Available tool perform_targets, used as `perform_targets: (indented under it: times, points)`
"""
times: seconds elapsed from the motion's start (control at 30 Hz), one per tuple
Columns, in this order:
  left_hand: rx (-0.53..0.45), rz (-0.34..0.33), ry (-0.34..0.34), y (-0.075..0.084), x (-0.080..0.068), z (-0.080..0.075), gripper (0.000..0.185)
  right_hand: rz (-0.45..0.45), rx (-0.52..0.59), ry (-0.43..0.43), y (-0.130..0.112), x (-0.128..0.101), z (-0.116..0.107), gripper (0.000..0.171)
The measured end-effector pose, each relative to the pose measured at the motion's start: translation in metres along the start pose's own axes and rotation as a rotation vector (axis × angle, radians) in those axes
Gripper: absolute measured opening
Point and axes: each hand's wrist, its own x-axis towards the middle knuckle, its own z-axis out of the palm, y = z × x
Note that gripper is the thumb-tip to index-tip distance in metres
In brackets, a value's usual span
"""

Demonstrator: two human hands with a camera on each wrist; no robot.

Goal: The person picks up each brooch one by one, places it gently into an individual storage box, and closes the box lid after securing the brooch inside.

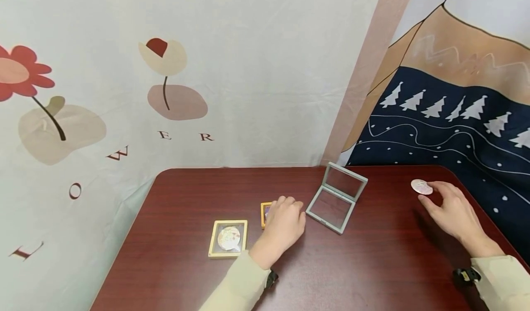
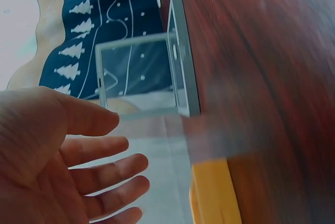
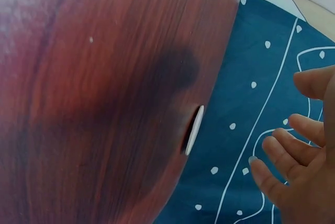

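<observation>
The right hand has its thumb and index finger apart, with the round disc just beyond their tips. The right wrist view shows a gap between the disc and the fingers. The disc appears to lie flat, its face turned up; being round, it has no long axis.

The left hand has its thumb and fingers apart, gripping nothing. Just beside its fingertips, on their left, is the small yellow frame, partly hidden by the fingers, so its long axis cannot be told. On their right stands the grey hinged case, unfolded: its base lies flat and reaches from the hinge toward the person and slightly left, while its lid rises on the far side. The hinge line runs from far left to near right.

Left of the left wrist lies the larger yellow frame, face up, roughly square, holding a pale round piece.
</observation>
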Motion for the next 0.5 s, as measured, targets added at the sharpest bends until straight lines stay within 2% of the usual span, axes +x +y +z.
perform_targets:
  times: [0.17,0.37,0.5]
  points:
    - [-0.033,0.001,-0.023,0.011,0.007,0.009,0.033,0.006,-0.005,-0.022,0.003,0.004,0.001,0.046]
    - [-0.076,-0.041,-0.136,0.019,0.015,0.018,0.045,0.013,-0.010,-0.066,0.006,0.008,0.005,0.049]
    - [-0.071,-0.064,-0.197,0.022,0.020,0.023,0.050,0.012,-0.008,-0.113,0.009,0.012,0.006,0.054]
